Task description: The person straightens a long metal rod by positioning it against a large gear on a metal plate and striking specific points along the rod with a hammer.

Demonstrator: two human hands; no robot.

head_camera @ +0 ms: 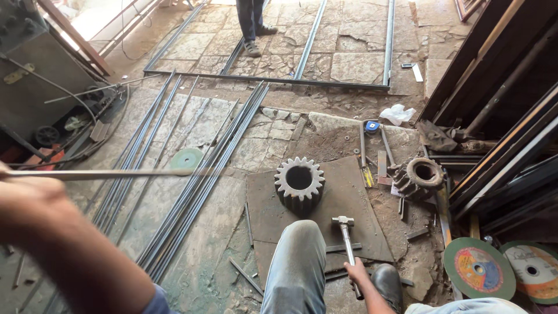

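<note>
My left hand [26, 195] is blurred at the left edge, closed around a thin metal rod [128, 172] that reaches level to the right above the floor. Low in the middle, my right hand [356, 272] grips the handle of a steel hammer [344, 224], whose head rests on a flat rusty steel plate [343, 192]. A large toothed gear [299, 185] stands on that plate just left of the hammer head. My jeans-covered knee [299, 261] and black shoe [386, 282] lie beside the right hand.
Long steel rods [197, 180] lie in bundles across the stone floor, beside a green disc [186, 158]. A second gear [419, 177], hand tools and scraps sit right of the plate. Cutting discs [479, 268] lie bottom right. A person's legs [251, 26] stand by a rectangular metal frame [325, 82].
</note>
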